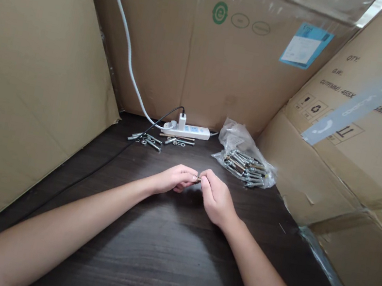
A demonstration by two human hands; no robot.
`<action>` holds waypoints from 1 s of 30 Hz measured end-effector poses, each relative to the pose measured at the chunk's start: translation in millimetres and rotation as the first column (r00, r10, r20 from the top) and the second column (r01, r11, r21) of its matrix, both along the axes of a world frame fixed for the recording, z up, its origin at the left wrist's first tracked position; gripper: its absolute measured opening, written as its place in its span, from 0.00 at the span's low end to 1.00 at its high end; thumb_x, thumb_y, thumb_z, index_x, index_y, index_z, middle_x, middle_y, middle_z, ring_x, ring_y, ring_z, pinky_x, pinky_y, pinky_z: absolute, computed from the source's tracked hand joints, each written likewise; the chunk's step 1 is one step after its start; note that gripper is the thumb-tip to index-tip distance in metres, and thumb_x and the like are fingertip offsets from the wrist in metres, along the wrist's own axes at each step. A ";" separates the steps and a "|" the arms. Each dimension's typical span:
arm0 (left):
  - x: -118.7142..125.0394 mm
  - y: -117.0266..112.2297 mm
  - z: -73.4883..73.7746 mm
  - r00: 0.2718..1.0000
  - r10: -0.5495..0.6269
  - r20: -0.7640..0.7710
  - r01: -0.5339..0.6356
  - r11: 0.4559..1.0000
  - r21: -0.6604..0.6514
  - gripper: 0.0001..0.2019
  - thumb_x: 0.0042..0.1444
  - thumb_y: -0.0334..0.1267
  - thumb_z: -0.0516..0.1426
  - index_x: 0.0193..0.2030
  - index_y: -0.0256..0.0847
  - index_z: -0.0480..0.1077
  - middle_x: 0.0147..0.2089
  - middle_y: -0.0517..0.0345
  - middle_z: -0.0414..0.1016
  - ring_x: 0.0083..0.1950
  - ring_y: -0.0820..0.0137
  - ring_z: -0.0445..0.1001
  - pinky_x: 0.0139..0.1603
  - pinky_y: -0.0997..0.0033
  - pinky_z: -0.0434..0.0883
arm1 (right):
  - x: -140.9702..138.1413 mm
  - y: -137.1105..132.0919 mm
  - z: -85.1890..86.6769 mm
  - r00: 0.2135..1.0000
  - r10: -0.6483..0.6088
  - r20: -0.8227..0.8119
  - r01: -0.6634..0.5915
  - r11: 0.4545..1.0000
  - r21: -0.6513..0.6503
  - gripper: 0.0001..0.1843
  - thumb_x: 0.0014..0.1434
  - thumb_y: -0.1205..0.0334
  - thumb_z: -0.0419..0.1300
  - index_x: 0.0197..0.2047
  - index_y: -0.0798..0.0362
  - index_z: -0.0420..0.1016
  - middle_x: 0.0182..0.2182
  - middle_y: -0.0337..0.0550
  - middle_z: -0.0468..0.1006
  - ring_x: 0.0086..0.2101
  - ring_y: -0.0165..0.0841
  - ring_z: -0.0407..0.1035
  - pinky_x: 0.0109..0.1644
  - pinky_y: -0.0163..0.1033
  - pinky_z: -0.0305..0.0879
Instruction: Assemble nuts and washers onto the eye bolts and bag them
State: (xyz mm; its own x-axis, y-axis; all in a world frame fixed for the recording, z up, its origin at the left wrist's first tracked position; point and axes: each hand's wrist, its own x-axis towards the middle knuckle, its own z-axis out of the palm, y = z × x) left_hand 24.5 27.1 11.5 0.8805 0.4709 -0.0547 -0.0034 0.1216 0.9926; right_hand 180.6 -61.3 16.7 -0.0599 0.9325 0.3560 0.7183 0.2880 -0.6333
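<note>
A brass-coloured bolt [198,180] shows between my two hands just above the dark table, most of it covered by fingers. My left hand [176,179] pinches one end with thumb and fingers. The other end is gripped by my right hand [217,196], its thumb and forefinger closed together. Beyond the hands, to the right, a clear plastic bag [236,133] lies with several metal bolts [246,166] in it. Farther left are loose silver bolts [153,144] with several washers [144,142] among them.
A white power strip [198,133] with a plugged-in charger [182,121] sits at the back. A black cable [115,154] crosses the table's left side, and a white cord [129,48] hangs down. Cardboard boxes [154,18] wall in the back and both sides.
</note>
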 end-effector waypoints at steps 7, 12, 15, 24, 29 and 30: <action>2.8 -1.9 0.2 0.998 0.054 -0.031 -0.053 0.998 0.031 0.20 0.56 0.49 0.53 0.21 0.39 0.53 0.18 0.69 0.48 0.19 0.81 0.46 0.19 0.79 0.47 | 0.4 0.5 -1.7 0.999 0.031 -0.015 -0.031 0.999 0.009 0.15 0.67 0.60 0.42 0.31 0.51 0.62 0.26 0.38 0.68 0.28 0.30 0.63 0.34 0.34 0.56; 4.6 -0.7 -4.5 0.995 0.085 -0.045 -0.083 0.996 0.041 0.22 0.56 0.53 0.53 0.22 0.38 0.53 0.20 0.68 0.50 0.20 0.82 0.46 0.19 0.79 0.47 | 1.4 0.9 -3.9 0.999 0.028 -0.024 -0.029 0.999 -0.022 0.16 0.67 0.59 0.42 0.28 0.51 0.61 0.23 0.37 0.66 0.25 0.29 0.62 0.32 0.34 0.56; 4.0 0.2 -5.2 0.995 0.091 -0.050 -0.091 0.996 0.007 0.22 0.58 0.54 0.50 0.23 0.38 0.54 0.21 0.68 0.49 0.19 0.82 0.44 0.19 0.79 0.45 | 2.0 0.7 -4.0 1.000 0.027 -0.017 -0.027 0.999 -0.038 0.16 0.67 0.59 0.42 0.28 0.51 0.60 0.22 0.36 0.65 0.24 0.29 0.61 0.32 0.33 0.55; 0.6 -0.6 -0.9 1.000 0.006 -0.014 -0.006 1.000 0.016 0.17 0.54 0.45 0.55 0.23 0.39 0.53 0.19 0.69 0.47 0.20 0.81 0.45 0.19 0.78 0.45 | 0.2 -0.8 0.8 1.000 0.006 -0.003 -0.006 1.000 0.008 0.14 0.67 0.59 0.42 0.34 0.50 0.64 0.27 0.39 0.69 0.29 0.31 0.64 0.34 0.33 0.57; 2.2 -1.3 -1.0 0.999 0.031 -0.043 -0.029 0.999 0.035 0.20 0.57 0.49 0.52 0.22 0.39 0.53 0.18 0.69 0.46 0.20 0.81 0.44 0.20 0.79 0.46 | 1.5 -0.3 -2.1 1.000 0.026 -0.015 -0.026 1.000 -0.011 0.16 0.67 0.59 0.42 0.29 0.51 0.62 0.24 0.37 0.67 0.26 0.29 0.62 0.33 0.33 0.56; 2.5 -1.3 -1.2 0.998 0.039 -0.046 -0.038 0.999 0.036 0.20 0.57 0.50 0.52 0.22 0.39 0.54 0.18 0.69 0.46 0.20 0.81 0.44 0.19 0.79 0.46 | 1.7 -0.2 -2.5 0.999 0.026 -0.018 -0.027 0.999 -0.019 0.16 0.67 0.59 0.42 0.28 0.51 0.62 0.23 0.37 0.66 0.25 0.29 0.62 0.32 0.33 0.55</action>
